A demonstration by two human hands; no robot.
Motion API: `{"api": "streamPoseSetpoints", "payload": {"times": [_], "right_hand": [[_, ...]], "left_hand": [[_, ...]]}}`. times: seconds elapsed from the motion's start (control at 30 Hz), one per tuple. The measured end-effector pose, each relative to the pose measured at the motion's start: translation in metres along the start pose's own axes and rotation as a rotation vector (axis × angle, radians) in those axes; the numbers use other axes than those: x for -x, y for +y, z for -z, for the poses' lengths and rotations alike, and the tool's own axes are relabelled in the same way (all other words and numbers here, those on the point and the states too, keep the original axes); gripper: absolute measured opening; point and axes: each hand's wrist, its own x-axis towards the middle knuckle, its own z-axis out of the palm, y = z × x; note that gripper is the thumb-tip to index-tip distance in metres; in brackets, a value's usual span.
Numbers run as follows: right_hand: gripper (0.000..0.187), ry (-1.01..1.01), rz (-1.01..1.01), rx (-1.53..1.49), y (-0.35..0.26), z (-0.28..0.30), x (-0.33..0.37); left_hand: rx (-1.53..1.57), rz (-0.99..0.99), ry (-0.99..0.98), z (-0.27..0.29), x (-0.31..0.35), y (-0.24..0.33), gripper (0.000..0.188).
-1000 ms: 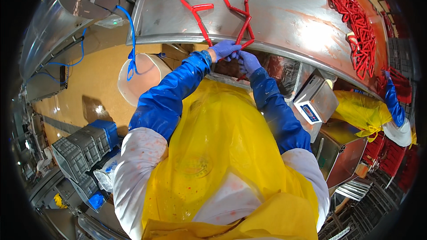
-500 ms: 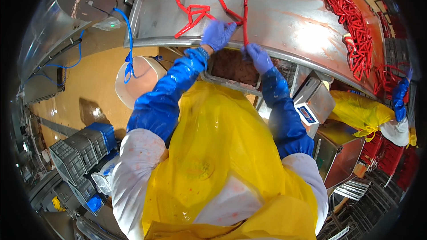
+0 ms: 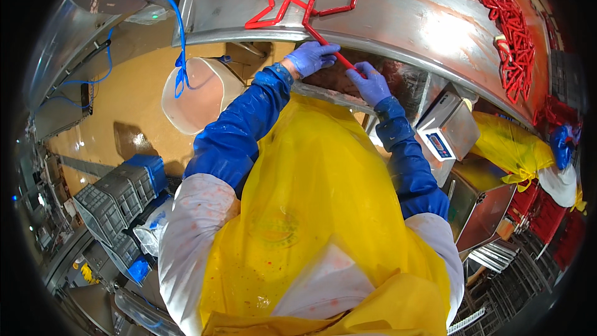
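Note:
A chain of thin red sausage links [image 3: 309,15] lies in angular loops on the steel table and runs down over its near edge into my hands. My left hand [image 3: 309,60], in a purple glove, has its fingers closed around the chain just below the edge. Lower and to the right, my right hand [image 3: 371,83] pinches the same chain near its end, and one link stretches straight between the two hands. Beneath them sits a metal tray [image 3: 323,92] of ground meat, partly hidden by my hands and the yellow apron.
A large tangled pile of red sausage links [image 3: 507,31] covers the table's right side. A scale [image 3: 443,140] stands to my right, near a co-worker's yellow apron [image 3: 513,149]. A white bin [image 3: 194,102] stands on the floor at left, with grey crates [image 3: 115,202] nearer me.
My left hand has come down and slightly right, closing on the chain. My right hand has shifted down and right. The chain's near loops lie differently on the table.

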Motion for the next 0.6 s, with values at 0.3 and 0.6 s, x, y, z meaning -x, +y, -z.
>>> {"api": "streamPoseSetpoints", "payload": {"times": [0.3, 0.6], "right_hand": [[0.046, -0.114, -0.238, -0.214, 0.005, -0.030, -0.013], [0.023, -0.132, 0.324, 0.134, -0.038, -0.041, 0.022]], "left_hand": [[0.689, 0.369, 0.027, -0.007, 0.019, 0.038, 0.026], [-0.198, 0.122, 0.465, 0.001, 0.014, 0.029, 0.029]]}}
